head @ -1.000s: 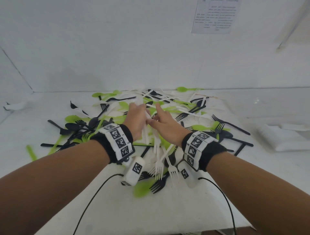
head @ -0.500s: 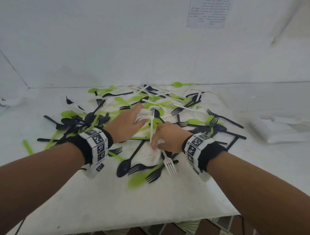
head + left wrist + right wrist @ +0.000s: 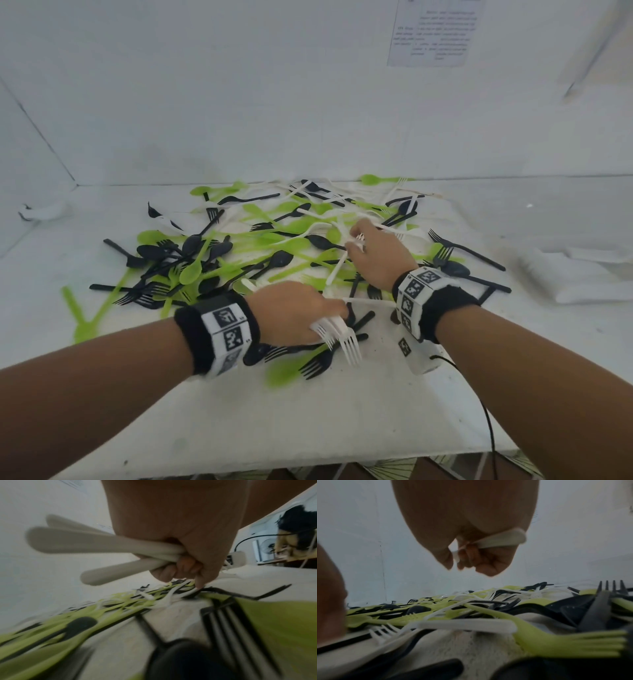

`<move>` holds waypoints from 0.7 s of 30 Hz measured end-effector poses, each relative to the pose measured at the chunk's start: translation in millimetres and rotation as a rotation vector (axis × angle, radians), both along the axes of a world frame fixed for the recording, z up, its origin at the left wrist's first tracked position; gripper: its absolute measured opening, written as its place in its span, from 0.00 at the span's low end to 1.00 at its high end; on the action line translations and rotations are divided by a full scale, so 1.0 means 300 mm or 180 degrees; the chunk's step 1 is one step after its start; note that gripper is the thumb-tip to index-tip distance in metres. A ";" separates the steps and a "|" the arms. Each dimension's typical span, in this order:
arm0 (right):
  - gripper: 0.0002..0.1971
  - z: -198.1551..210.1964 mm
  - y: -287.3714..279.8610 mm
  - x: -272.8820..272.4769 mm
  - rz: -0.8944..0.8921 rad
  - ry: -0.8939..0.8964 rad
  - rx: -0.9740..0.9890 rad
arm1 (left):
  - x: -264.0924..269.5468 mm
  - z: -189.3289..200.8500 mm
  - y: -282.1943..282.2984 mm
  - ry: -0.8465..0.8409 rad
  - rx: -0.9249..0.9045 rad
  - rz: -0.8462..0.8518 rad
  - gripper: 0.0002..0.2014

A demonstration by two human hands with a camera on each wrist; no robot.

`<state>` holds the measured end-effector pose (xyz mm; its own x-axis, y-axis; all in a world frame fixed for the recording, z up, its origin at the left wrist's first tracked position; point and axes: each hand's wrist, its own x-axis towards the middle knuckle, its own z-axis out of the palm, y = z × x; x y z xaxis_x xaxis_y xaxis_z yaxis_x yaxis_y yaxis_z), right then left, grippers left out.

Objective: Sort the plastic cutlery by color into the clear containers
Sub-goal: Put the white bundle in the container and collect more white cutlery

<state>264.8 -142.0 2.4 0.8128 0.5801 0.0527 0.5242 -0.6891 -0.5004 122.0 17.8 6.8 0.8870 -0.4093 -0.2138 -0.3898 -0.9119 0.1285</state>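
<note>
A mixed pile of green, black and white plastic cutlery (image 3: 281,246) lies spread over the white table (image 3: 239,428). My left hand (image 3: 294,318) sits at the pile's near edge and grips a bundle of white forks (image 3: 339,334), tines toward me; in the left wrist view their handles (image 3: 106,547) stick out of the fist. My right hand (image 3: 373,253) is farther back over the pile's middle and pinches a white piece of cutlery (image 3: 498,539) in curled fingers. No clear container is in view.
White folded plastic bags (image 3: 589,274) lie on the table at the right, and a small white scrap (image 3: 41,210) at the far left. A wall rises right behind the pile. The table's front edge (image 3: 308,469) runs close to me.
My left hand has pulled back toward me with the white forks now in its grip. My right hand has moved away from it, farther back over the pile, and picked up a white piece.
</note>
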 end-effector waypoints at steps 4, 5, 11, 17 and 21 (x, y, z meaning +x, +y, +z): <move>0.24 -0.039 -0.003 -0.003 0.0554 0.0254 -0.0915 | 0.014 -0.032 -0.080 0.0048 0.0166 -0.0364 0.12; 0.24 -0.045 0.003 -0.008 0.0642 0.0232 -0.1041 | 0.019 -0.037 -0.086 0.0013 0.0186 -0.0393 0.11; 0.13 -0.073 0.047 0.000 0.0659 0.0025 -0.1294 | 0.033 -0.043 -0.088 -0.0061 -0.0311 -0.0265 0.12; 0.08 -0.030 0.049 0.051 0.0085 -0.0196 -0.0180 | 0.035 0.020 -0.013 -0.0633 -0.1661 0.0164 0.08; 0.16 0.010 0.048 0.067 -0.0243 -0.0160 0.0231 | 0.060 0.058 0.080 -0.0870 -0.1969 0.0760 0.10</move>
